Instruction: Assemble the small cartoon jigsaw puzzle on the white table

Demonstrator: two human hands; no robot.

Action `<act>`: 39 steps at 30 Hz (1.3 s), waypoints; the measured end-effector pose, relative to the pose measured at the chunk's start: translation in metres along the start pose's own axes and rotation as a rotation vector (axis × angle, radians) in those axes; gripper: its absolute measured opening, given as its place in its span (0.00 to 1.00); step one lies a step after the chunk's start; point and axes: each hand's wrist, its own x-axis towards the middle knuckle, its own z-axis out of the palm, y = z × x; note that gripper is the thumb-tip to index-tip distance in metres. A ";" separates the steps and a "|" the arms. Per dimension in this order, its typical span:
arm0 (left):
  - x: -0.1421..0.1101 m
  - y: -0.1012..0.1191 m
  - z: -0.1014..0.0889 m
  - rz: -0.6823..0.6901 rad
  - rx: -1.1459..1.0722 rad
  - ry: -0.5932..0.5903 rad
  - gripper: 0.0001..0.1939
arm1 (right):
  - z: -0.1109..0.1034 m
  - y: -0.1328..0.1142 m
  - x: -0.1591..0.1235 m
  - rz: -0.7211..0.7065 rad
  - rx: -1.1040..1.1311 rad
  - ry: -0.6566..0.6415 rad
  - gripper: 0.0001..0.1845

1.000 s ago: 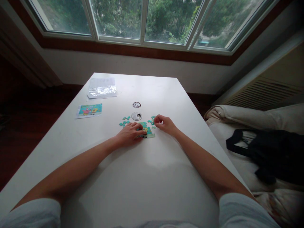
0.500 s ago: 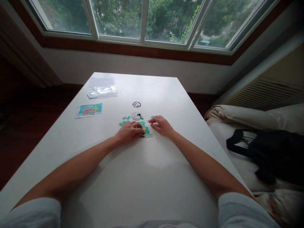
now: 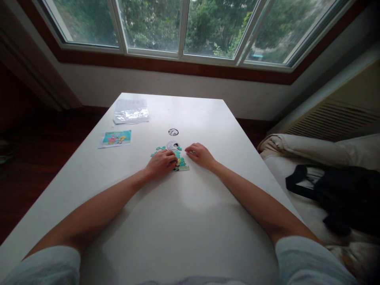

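Note:
A partly joined jigsaw puzzle (image 3: 183, 167), teal with a yellow figure and a pale lower edge, lies flat on the white table. My left hand (image 3: 161, 163) rests over its left side, fingers curled down onto it and hiding that part. Close by on the right, my right hand (image 3: 200, 154) has its fingers bent together, a bit of a teal puzzle piece (image 3: 192, 152) showing between them. Loose teal puzzle pieces (image 3: 160, 148) lie just beyond my left hand. A silvery round disc (image 3: 171, 145) touches the puzzle's far side.
Farther back on the table (image 3: 190, 221) lies a second, smaller round disc (image 3: 173, 132). To the left are a picture card (image 3: 116, 137) with cartoon figures and a clear plastic bag (image 3: 132, 111) over paper. Dark clothing (image 3: 341, 190) lies on the seat at right.
My right hand's fingers have drawn closer together over the teal piece beside them. My left hand has shifted slightly on the puzzle. The whole view has moved a little.

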 end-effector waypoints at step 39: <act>0.001 0.000 -0.001 0.028 0.002 -0.024 0.10 | -0.001 -0.021 0.030 0.109 0.331 -0.049 0.10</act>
